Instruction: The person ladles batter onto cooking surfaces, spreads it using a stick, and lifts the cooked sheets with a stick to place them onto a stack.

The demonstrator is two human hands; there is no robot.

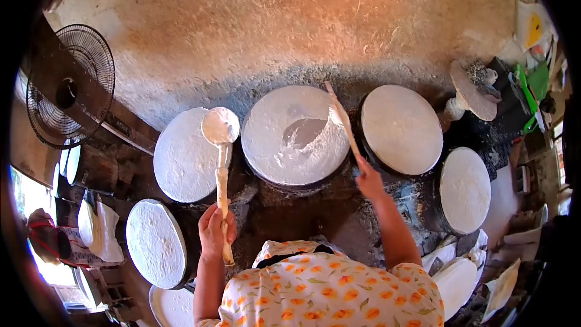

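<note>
My left hand (213, 230) is closed around the handle of a ladle (221, 126), held upright in view, its bowl coated with white batter. The bowl overlaps the right part of a round griddle (178, 157) covered in white batter. In my right hand (369, 180) is a wooden spatula (344, 118), its far part smeared with batter. That spatula lies over the right side of the middle griddle (260, 127), where a greyish patch shows amid the white layer and ragged batter is gathered near the blade. Whether the blade touches the surface I cannot tell.
More white-covered round griddles stand at right (402, 130), far right (465, 190) and lower left (156, 243). A black fan (69, 88) is at upper left. A rough wall (302, 18) rises behind. White round sheets (455, 287) lie at lower right.
</note>
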